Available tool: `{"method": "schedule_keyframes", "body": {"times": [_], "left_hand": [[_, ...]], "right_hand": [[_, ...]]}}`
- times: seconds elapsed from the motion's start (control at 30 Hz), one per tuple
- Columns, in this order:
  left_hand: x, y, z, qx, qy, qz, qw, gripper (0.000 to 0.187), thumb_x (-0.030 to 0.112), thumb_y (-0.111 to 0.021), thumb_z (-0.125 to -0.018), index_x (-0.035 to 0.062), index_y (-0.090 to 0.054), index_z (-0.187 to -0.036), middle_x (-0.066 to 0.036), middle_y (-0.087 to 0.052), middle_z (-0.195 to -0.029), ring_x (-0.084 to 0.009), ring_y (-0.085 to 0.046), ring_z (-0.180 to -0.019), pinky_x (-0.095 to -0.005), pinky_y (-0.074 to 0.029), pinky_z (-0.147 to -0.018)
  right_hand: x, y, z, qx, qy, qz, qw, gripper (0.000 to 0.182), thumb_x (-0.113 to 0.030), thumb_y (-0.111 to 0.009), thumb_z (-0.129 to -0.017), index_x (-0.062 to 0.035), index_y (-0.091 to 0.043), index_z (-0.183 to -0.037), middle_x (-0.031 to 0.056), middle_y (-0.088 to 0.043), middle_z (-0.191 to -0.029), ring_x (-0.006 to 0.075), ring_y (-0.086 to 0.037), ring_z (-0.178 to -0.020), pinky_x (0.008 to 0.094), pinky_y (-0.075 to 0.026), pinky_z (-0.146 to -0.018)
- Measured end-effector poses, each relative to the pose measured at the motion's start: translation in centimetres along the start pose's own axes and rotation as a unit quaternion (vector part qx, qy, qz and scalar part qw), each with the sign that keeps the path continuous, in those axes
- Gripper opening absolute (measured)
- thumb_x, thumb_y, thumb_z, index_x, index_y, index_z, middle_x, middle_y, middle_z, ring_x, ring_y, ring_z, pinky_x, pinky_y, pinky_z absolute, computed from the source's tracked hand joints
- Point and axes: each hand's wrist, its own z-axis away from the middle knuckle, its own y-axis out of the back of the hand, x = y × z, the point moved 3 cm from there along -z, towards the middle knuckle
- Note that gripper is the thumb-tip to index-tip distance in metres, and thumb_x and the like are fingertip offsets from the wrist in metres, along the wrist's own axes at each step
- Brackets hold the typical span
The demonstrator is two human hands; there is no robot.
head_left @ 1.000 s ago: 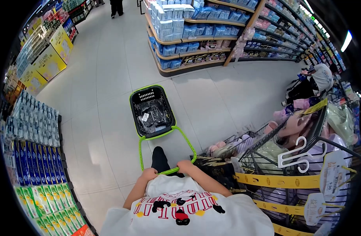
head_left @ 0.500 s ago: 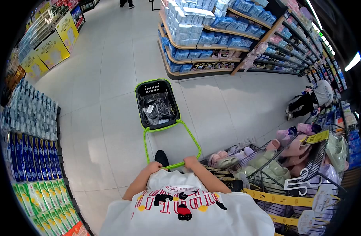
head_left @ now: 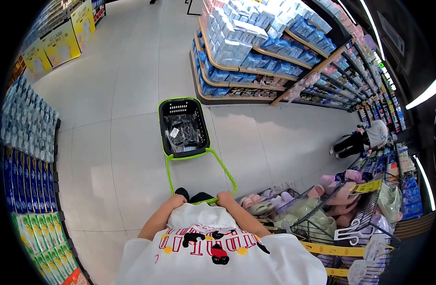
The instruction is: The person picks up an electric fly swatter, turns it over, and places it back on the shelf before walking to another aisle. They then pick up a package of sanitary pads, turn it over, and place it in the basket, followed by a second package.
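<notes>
My left hand (head_left: 177, 202) and my right hand (head_left: 223, 198) are both closed around the near bar of a bright green handle (head_left: 222, 164). The handle joins the near end of a black shopping basket (head_left: 196, 109) with a green rim, standing on the floor ahead of me. Inside the basket lies a dark item in clear plastic (head_left: 184, 128), with a white label on it. Two dark shoes show just behind the handle, between my hands.
A wire rack of bagged slippers (head_left: 317, 218) stands close on my right. Stacked packs (head_left: 30, 180) line the left. Ahead, a rounded shelf end (head_left: 241, 99) holds white and blue packs. A person (head_left: 365, 137) bends by the right-hand shelves. Pale tiles (head_left: 132, 95) run between.
The shelf end ahead looks nearer, and the surroundings have shifted in view. The basket moves along with me. A second dark shoe now shows. Both hands keep their hold.
</notes>
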Motion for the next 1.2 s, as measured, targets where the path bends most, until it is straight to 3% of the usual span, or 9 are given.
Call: {"method": "schedule_keyframes", "body": {"times": [0.27, 0.3, 0.4, 0.43, 0.57, 0.63, 0.9, 1.07, 1.2], "left_hand": [[0.8, 2.2, 0.9, -0.016, 0.024, -0.008, 1.0, 0.028, 0.034, -0.063, -0.073, 0.0088, -0.071, -0.08, -0.016, -0.065, -0.075, -0.0327, -0.063, -0.07, -0.041, -0.048, -0.065], [0.6, 2.0, 0.6, -0.034, 0.037, -0.035, 0.998, 0.021, 0.028, -0.062, -0.071, 0.0122, -0.072, -0.079, -0.015, -0.066, -0.075, -0.0321, -0.063, -0.071, -0.0417, -0.049, -0.063], [-0.3, 1.9, 0.6, 0.022, 0.019, 0.01, 1.0, 0.02, 0.029, -0.063, -0.069, 0.0114, -0.071, -0.075, -0.014, -0.066, -0.072, -0.0318, -0.062, -0.069, -0.0416, -0.049, -0.063], [-0.4, 2.0, 0.6, 0.029, 0.034, 0.012, 0.999, 0.033, 0.042, -0.064, -0.071, 0.0096, -0.069, -0.069, -0.013, -0.065, -0.07, -0.0314, -0.062, -0.068, -0.0406, -0.05, -0.063], [-0.3, 3.3, 1.0, 0.016, 0.047, -0.052, 0.997, 0.053, 0.061, -0.062, -0.07, 0.0078, -0.067, -0.064, -0.015, -0.061, -0.065, -0.0332, -0.059, -0.063, -0.0418, -0.048, -0.061], [-1.2, 2.6, 1.3, 0.158, -0.014, -0.077, 0.984, 0.067, 0.072, -0.059, -0.067, 0.0063, -0.063, -0.057, -0.017, -0.056, -0.056, -0.0358, -0.056, -0.058, -0.0432, -0.045, -0.06], [-0.4, 5.2, 0.6, 0.17, 0.012, -0.09, 0.981, 0.057, 0.065, -0.064, -0.067, 0.0088, -0.065, -0.058, -0.016, -0.06, -0.06, -0.0346, -0.057, -0.063, -0.0437, -0.044, -0.067], [-2.1, 4.7, -3.6, 0.037, 0.043, -0.162, 0.985, 0.028, 0.041, -0.063, -0.069, 0.0141, -0.069, -0.065, -0.011, -0.066, -0.07, -0.0293, -0.061, -0.073, -0.0393, -0.044, -0.078], [-2.1, 6.8, -5.9, 0.013, 0.05, -0.183, 0.982, 0.023, 0.035, -0.061, -0.069, 0.0144, -0.07, -0.066, -0.011, -0.066, -0.071, -0.0296, -0.061, -0.073, -0.0394, -0.044, -0.078]], "right_hand": [[-0.8, 1.2, -0.7, 0.0, 0.012, 0.031, 0.999, 0.021, -0.026, -0.065, -0.067, -0.0113, -0.069, -0.082, 0.0106, -0.068, -0.087, 0.0308, -0.065, -0.085, 0.0461, -0.048, -0.077], [-0.8, 1.1, -0.9, -0.007, 0.013, 0.038, 0.999, 0.022, -0.026, -0.065, -0.068, -0.0114, -0.068, -0.083, 0.0111, -0.068, -0.087, 0.0301, -0.065, -0.086, 0.0462, -0.048, -0.077], [-0.7, 1.2, -1.2, 0.017, 0.032, 0.016, 0.999, 0.025, -0.027, -0.065, -0.068, -0.0109, -0.066, -0.086, 0.0118, -0.067, -0.086, 0.03, -0.065, -0.086, 0.0471, -0.049, -0.076], [-0.7, 1.2, -1.8, 0.015, 0.039, 0.024, 0.999, 0.025, -0.027, -0.065, -0.068, -0.0109, -0.066, -0.086, 0.0118, -0.067, -0.086, 0.03, -0.065, -0.086, 0.0471, -0.049, -0.076], [-1.4, 2.5, -3.6, -0.021, 0.084, 0.008, 0.996, 0.028, -0.025, -0.066, -0.068, -0.0099, -0.062, -0.091, 0.0131, -0.067, -0.085, 0.0323, -0.064, -0.085, 0.0468, -0.051, -0.074], [-2.0, 2.8, -3.9, -0.029, 0.096, -0.003, 0.995, 0.028, -0.023, -0.066, -0.068, -0.0098, -0.061, -0.093, 0.0135, -0.066, -0.085, 0.0332, -0.064, -0.085, 0.0469, -0.051, -0.073], [-1.9, 5.1, -7.0, -0.073, 0.161, -0.009, 0.984, 0.03, -0.022, -0.066, -0.07, -0.0098, -0.058, -0.097, 0.0151, -0.066, -0.087, 0.0351, -0.064, -0.085, 0.0479, -0.05, -0.072], [0.2, 6.5, -8.8, -0.067, 0.145, -0.032, 0.987, 0.032, -0.028, -0.067, -0.072, -0.0108, -0.059, -0.097, 0.0146, -0.066, -0.086, 0.0346, -0.064, -0.085, 0.0473, -0.05, -0.071], [1.6, 7.6, -11.7, -0.051, 0.153, -0.037, 0.986, 0.031, -0.029, -0.067, -0.072, -0.0113, -0.06, -0.095, 0.0132, -0.066, -0.085, 0.033, -0.065, -0.084, 0.0465, -0.05, -0.071]]}}
